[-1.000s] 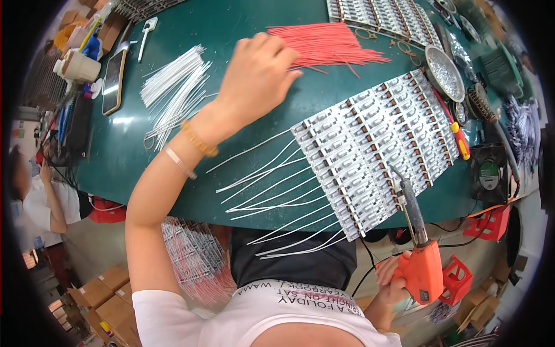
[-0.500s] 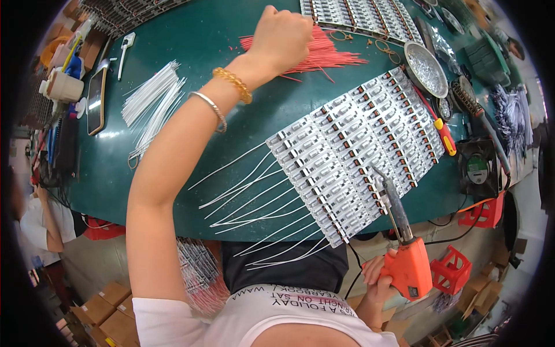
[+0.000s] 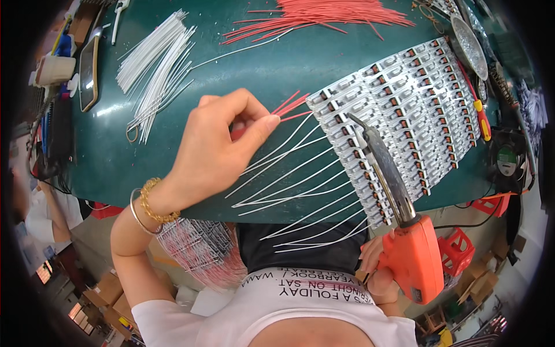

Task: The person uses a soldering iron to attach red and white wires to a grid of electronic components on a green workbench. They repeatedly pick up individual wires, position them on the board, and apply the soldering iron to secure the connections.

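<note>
My left hand (image 3: pixel 217 141) pinches a few short red wires (image 3: pixel 292 110) between thumb and fingertips. Their ends point at the upper left corner of a silver panel of small circuit modules (image 3: pixel 399 110). Thin white wires (image 3: pixel 289 194) stick out from the panel's left edge and pass below the hand. In my right hand (image 3: pixel 377 266) is a soldering gun (image 3: pixel 413 260) with a red-orange handle, gripped from the left side. Its bent tip hovers over or touches the panel's leftmost columns; which of the two I cannot tell.
Red wires (image 3: pixel 341 14) are heaped at the far side of the green table (image 3: pixel 144 179). Bundled white wires (image 3: pixel 156 69) and a phone (image 3: pixel 89 69) lie left. A screwdriver (image 3: pixel 482 118), metal dish (image 3: pixel 468 46) and fan (image 3: pixel 507 159) are on the right.
My left hand has come back from the red wire heap to the panel's corner, with a few red wires pinched. The soldering gun's tip now lies over columns nearer the panel's left edge.
</note>
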`<state>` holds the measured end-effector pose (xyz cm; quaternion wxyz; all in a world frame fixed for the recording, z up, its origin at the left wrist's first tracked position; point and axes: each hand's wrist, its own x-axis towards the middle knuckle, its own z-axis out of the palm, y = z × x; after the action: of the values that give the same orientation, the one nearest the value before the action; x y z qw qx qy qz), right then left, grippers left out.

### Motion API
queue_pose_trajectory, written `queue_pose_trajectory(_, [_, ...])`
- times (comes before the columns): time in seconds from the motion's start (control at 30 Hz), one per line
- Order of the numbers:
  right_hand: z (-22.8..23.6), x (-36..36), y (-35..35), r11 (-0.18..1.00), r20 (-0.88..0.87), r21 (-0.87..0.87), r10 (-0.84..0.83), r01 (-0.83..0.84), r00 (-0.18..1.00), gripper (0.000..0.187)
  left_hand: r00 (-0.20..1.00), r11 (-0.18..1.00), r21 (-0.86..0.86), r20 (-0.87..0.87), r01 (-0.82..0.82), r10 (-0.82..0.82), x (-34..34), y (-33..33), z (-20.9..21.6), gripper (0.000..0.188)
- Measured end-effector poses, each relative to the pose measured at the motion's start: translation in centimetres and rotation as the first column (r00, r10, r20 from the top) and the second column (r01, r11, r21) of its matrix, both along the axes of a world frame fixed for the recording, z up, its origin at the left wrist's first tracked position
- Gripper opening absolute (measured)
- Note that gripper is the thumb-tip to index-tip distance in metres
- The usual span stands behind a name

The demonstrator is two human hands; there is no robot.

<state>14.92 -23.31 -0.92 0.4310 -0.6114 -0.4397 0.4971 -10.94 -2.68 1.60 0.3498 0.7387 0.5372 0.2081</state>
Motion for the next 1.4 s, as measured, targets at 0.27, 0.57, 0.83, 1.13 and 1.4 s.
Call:
queue_pose_trajectory(0.27, [-0.6, -2.4, 0.5, 0.989, -0.044, 0.061, -0.131, 0.134, 0.99, 0.082, 0.999, 0.982, 0.189, 0.038, 0.021, -0.029, 0.3, -0.4, -2.1, 0.01])
queue_pose_trajectory(0.57, [-1.0, -3.8, 1.9, 0.97, -0.031, 0.174, -0.169, 0.172, 0.985, 0.073, 0.997, 0.962, 0.268, 0.034, 0.057, -0.069, 0.2, -0.1, -2.6, 0.011])
queue_pose_trajectory(0.83, [-2.5, -1.0, -0.7, 0.981, 0.148, 0.185, -0.083, 0.054, 0.986, 0.074, 0.997, 0.958, 0.28, 0.03, 0.059, -0.07, 0.2, -0.1, -2.6, 0.011])
queue_pose_trajectory(1.13, [-0.9, -1.9, 1.0, 0.994, 0.028, 0.105, -0.046, 0.043, 0.999, 0.081, 0.998, 0.94, 0.337, 0.02, 0.05, -0.061, 0.2, 0.1, -2.5, 0.008])
queue_pose_trajectory(1.4, [0.3, -2.0, 1.4, 0.992, -0.035, 0.067, -0.103, 0.105, 0.994, 0.083, 0.985, 0.96, 0.244, 0.069, 0.138, -0.159, 0.2, -0.7, -1.9, 0.009])
